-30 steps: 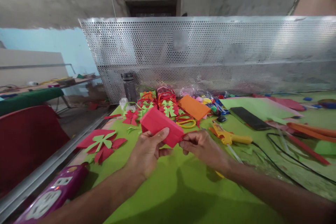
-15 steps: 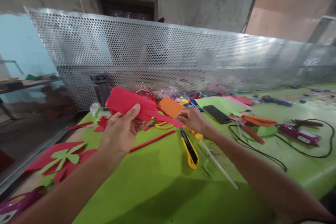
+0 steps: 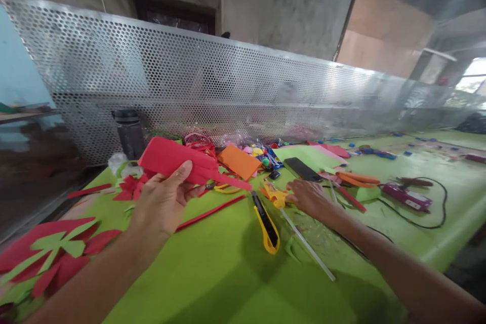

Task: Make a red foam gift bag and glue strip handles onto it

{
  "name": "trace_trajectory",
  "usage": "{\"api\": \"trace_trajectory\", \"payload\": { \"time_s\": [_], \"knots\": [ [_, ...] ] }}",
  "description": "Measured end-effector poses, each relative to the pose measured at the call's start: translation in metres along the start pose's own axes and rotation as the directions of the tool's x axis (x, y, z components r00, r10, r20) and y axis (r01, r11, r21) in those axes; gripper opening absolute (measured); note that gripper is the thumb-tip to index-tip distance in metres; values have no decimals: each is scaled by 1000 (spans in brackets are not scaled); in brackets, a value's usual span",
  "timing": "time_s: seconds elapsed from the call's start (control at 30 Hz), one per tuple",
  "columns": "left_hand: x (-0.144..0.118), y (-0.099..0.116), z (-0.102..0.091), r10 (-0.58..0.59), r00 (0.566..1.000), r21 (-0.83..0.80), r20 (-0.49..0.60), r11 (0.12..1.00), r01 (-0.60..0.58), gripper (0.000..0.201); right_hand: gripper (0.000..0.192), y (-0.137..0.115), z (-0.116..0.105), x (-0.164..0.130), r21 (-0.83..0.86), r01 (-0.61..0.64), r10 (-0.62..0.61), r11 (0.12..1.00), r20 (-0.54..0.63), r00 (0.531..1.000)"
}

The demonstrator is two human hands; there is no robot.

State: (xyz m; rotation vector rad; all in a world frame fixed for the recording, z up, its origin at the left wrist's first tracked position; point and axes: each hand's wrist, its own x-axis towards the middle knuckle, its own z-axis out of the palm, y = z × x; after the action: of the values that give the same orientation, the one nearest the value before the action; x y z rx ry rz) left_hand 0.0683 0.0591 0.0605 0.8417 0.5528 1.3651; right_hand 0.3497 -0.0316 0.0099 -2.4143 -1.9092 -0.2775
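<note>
My left hand is closed on a folded red craft sheet, thumb on top and fingers beneath. A narrow red strip sticks out from that sheet toward the right. My right hand has its curled fingers at a yellow-orange glue gun; the far side of the grip is hidden. A clear glue stick juts from the gun toward me. Between the hands lies a yellow and black utility knife. Yellow-handled scissors lie partly behind the red sheet.
Behind are an orange sheet, a phone and a dark bottle. Red and green cut-outs lie at left. Orange-handled pliers and a corded purple device are at right. A perforated metal screen borders the table.
My right hand has left the end of the red strip and moved right and down to the glue gun. My left hand keeps the red sheet. The view has turned right.
</note>
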Motion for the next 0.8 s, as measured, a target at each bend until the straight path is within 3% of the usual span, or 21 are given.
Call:
{"api": "trace_trajectory", "payload": {
  "time_s": [0.1,0.2,0.37,0.53,0.67,0.8],
  "knots": [
    [2,-2,-2,38,999,3,-18,999,-38,37,23,-9,5,1,19,64,-64,998,3,998],
    [5,-2,-7,65,997,7,-38,998,-65,34,26,-34,11,6,60,165,-165,984,-6,986],
    [11,-8,-15,90,993,18,-71,996,-89,28,23,-74,19,7,110,351,-354,930,4,935],
    [17,-11,-21,122,990,26,-76,992,-120,26,19,-90,21,9,109,453,-455,885,-7,891],
    [21,-9,-25,141,988,17,-70,990,-140,29,18,-99,18,40,103,503,-505,858,-14,863],
    [21,-4,-25,135,988,-8,-73,991,-136,30,32,-115,17,81,107,515,-515,851,-20,857]
  ]
}}
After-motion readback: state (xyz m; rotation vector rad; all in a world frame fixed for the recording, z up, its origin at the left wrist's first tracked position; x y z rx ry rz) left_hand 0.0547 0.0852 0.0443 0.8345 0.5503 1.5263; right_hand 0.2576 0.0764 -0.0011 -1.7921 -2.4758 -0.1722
